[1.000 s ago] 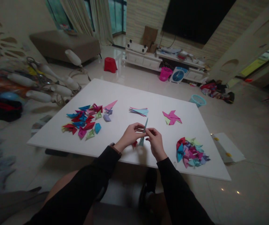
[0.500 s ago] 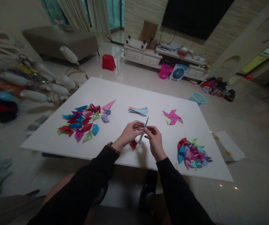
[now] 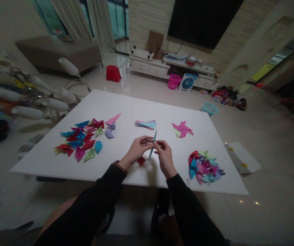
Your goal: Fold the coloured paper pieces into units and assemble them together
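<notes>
A thin folded piece of light blue-green paper is held up on edge above the white table. My left hand pinches it from the left, and my right hand grips its other side between thumb and fingers. Beneath my left hand lies a small red folded paper, partly covered. Just beyond the hands rests a stack of folded paper pieces, light blue on top. A pink pinwheel-shaped folded paper with a light green part lies to the right of the stack.
Many colourful folded paper shapes spread over the table's left side, and another heap sits near its right front corner. Beyond the table stand a red stool, a light blue basket and a pink bin. Lamp arms reach in at left.
The camera view has shifted, so the scene sits further left. Both hands keep hold of the blue-green paper, which stands slightly more upright. The paper piles lie as before.
</notes>
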`<act>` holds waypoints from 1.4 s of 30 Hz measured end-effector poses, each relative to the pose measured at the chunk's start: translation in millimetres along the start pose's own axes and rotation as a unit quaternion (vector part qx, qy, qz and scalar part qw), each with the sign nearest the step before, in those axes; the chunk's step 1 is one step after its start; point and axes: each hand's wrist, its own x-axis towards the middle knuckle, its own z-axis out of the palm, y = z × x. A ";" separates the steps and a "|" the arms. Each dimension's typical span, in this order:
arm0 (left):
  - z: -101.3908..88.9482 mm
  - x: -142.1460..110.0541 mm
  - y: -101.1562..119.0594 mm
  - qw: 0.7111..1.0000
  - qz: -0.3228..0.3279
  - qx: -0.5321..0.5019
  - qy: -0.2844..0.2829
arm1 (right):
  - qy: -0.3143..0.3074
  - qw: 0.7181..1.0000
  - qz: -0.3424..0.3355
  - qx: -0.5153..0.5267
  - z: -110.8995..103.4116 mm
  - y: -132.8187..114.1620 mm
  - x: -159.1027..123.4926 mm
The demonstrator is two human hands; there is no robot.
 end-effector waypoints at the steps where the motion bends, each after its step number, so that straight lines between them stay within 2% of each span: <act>1: 0.6 -0.8 -0.1 1.000 0.002 0.001 0.002 | -0.002 1.000 0.000 -0.001 -0.5 0.1 -0.5; 15: 13.6 10.4 0.5 0.999 0.037 -0.010 0.036 | 0.042 0.999 -0.017 0.015 6.2 0.8 7.0; 20: 12.6 8.2 -0.2 0.998 0.038 0.022 0.035 | 0.028 1.000 -0.009 0.003 4.5 4.6 4.9; 27: 11.2 4.4 6.5 0.998 0.023 0.018 0.062 | 0.035 0.999 -0.013 0.010 8.2 3.7 4.0; 34: -0.2 5.2 2.1 0.993 0.025 0.090 0.068 | 0.052 0.998 -0.033 -0.010 5.3 5.2 5.2; 42: 0.5 9.6 -1.7 0.994 0.019 0.066 0.083 | 0.064 0.998 -0.026 -0.006 2.8 1.4 6.8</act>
